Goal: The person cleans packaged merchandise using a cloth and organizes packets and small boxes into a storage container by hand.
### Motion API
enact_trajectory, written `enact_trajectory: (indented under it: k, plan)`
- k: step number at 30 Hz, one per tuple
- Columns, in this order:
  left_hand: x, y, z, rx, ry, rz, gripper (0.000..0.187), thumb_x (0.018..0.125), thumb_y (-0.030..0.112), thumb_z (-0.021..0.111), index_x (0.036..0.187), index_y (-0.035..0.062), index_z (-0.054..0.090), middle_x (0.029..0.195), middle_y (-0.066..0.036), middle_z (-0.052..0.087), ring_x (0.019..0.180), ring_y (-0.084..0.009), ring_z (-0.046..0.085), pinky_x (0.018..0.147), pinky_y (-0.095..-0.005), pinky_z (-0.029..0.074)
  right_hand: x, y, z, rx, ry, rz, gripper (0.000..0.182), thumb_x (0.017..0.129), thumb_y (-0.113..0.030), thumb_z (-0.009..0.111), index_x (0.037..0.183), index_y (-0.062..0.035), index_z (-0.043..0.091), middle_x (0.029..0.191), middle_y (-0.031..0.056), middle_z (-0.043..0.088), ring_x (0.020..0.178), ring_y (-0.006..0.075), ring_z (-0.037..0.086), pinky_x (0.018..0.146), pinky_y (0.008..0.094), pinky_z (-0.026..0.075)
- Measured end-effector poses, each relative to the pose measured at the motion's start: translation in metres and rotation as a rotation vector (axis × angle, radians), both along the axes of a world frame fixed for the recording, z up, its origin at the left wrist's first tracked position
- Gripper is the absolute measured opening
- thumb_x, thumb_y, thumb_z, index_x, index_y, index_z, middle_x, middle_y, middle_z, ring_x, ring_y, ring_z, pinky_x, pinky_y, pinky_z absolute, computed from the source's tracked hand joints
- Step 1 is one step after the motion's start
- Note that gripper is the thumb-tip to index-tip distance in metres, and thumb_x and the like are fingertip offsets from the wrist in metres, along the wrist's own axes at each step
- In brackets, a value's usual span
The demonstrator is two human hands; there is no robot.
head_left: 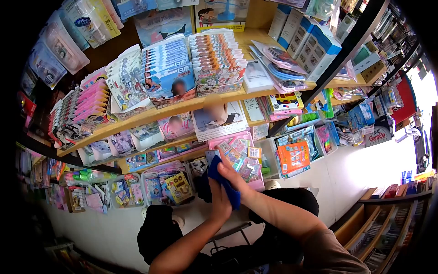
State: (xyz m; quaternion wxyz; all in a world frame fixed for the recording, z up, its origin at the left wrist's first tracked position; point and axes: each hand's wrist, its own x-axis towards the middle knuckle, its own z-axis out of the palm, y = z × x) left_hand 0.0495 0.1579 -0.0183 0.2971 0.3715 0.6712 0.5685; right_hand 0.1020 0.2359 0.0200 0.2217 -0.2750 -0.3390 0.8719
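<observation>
Both my hands meet in front of the lower shelf, around a blue cloth (231, 195). My right hand (233, 179) grips the cloth from the right, thumb uppermost. From below, my left hand (220, 203) is closed on the cloth's lower side; some of its fingers are hidden. A small greyish, flat item (211, 155) pokes out at the top of the cloth, and I cannot make out what it is. Just behind my hands lies a pink tray (256, 183) of shiny card packets (239, 150).
A wooden shelf (157, 112) above carries rows of snack-like packets (216, 64) and blue-white boxes (315, 50). Clear bins (127, 194) of packaged goods line the floor level. An orange packet (293, 158) tops the right bin. Slatted wooden racks (383, 228) stand lower right.
</observation>
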Motion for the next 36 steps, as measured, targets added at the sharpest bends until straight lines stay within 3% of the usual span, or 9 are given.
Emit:
enact_trajectory:
  k: [4,11,14,15,18,19,23,29,36]
  plan:
    - [-0.017,-0.003,-0.03,0.023,0.011,0.068,0.055,0.088,0.024,0.045,0.132,0.0005,0.022,0.129,-0.018,0.033,0.12,-0.0273,0.035,0.099,-0.0354,0.028,-0.003,-0.02,-0.01,-0.073,0.002,0.124,0.074,0.085,-0.041,0.055,0.141,-0.0177,0.012,0.132,0.0043,0.035,0.118,0.0162,0.035,0.097,0.0308,0.031]
    - [-0.045,-0.005,-0.023,0.073,0.161,0.206,0.044,0.091,0.027,0.04,0.125,-0.0003,0.034,0.116,-0.014,0.046,0.104,-0.0233,0.048,0.089,-0.0328,0.038,0.002,-0.038,-0.008,0.051,0.003,0.208,0.063,0.083,-0.012,0.06,0.136,-0.0131,0.026,0.12,0.0008,0.046,0.106,0.0112,0.045,0.089,0.0273,0.038]
    - [-0.071,-0.003,-0.015,-0.072,-0.243,0.146,0.035,0.094,0.025,0.035,0.115,-0.0011,0.044,0.098,-0.009,0.055,0.085,-0.0202,0.055,0.077,-0.0322,0.044,0.008,-0.036,0.004,-0.112,-0.054,0.251,0.054,0.084,-0.008,0.058,0.131,-0.0114,0.034,0.111,0.0005,0.053,0.101,0.0107,0.049,0.087,0.0276,0.039]
    - [-0.071,0.001,-0.026,0.013,-0.195,0.225,0.034,0.095,0.025,0.033,0.1,-0.0024,0.053,0.084,-0.009,0.06,0.072,-0.0195,0.057,0.066,-0.032,0.044,0.01,-0.034,0.004,-0.121,-0.073,0.248,0.051,0.084,-0.008,0.058,0.129,-0.0103,0.036,0.108,0.0005,0.054,0.099,0.0105,0.05,0.086,0.0277,0.04]
    - [-0.067,0.005,0.001,-0.114,0.058,0.119,0.035,0.094,0.025,0.035,0.085,-0.0028,0.055,0.073,-0.014,0.057,0.067,-0.0245,0.055,0.061,-0.0352,0.041,0.017,-0.028,0.002,-0.149,-0.149,0.283,0.042,0.083,-0.009,0.059,0.122,-0.0069,0.044,0.102,0.0008,0.057,0.095,0.0103,0.052,0.083,0.0279,0.042]
    - [-0.062,0.009,0.0,-0.051,0.271,0.185,0.038,0.094,0.024,0.036,0.07,-0.0029,0.051,0.061,-0.017,0.05,0.059,-0.0323,0.05,0.057,-0.0395,0.038,0.019,-0.025,-0.001,-0.159,-0.187,0.324,0.039,0.083,-0.009,0.059,0.119,-0.0057,0.047,0.101,0.0011,0.057,0.093,0.0105,0.052,0.082,0.0277,0.042]
    - [-0.056,0.008,0.018,-0.012,0.593,-0.005,0.037,0.092,0.023,0.039,0.067,-0.0016,0.048,0.057,-0.02,0.047,0.057,-0.0389,0.048,0.055,-0.0433,0.038,0.023,-0.027,-0.018,-0.113,-0.203,0.397,0.032,0.08,-0.012,0.062,0.109,-0.0017,0.054,0.09,0.0054,0.059,0.081,0.0142,0.056,0.072,0.029,0.047]
    - [-0.062,0.005,0.016,-0.173,0.486,-0.1,0.037,0.091,0.027,0.042,0.068,-0.0007,0.05,0.06,-0.022,0.052,0.057,-0.0411,0.052,0.051,-0.0452,0.039,0.027,0.006,-0.014,0.184,-0.452,0.409,0.024,0.077,-0.012,0.063,0.097,0.0011,0.058,0.085,0.0052,0.06,0.078,0.0125,0.055,0.068,0.0282,0.045]
    - [-0.066,0.0,0.005,-0.252,0.429,-0.109,0.037,0.09,0.03,0.044,0.073,-0.0011,0.054,0.064,-0.024,0.054,0.062,-0.0416,0.054,0.053,-0.0459,0.041,0.031,0.023,0.016,0.08,-0.25,0.257,0.025,0.078,-0.005,0.06,0.102,0.0031,0.055,0.089,0.0063,0.06,0.083,0.0123,0.057,0.074,0.0248,0.045]
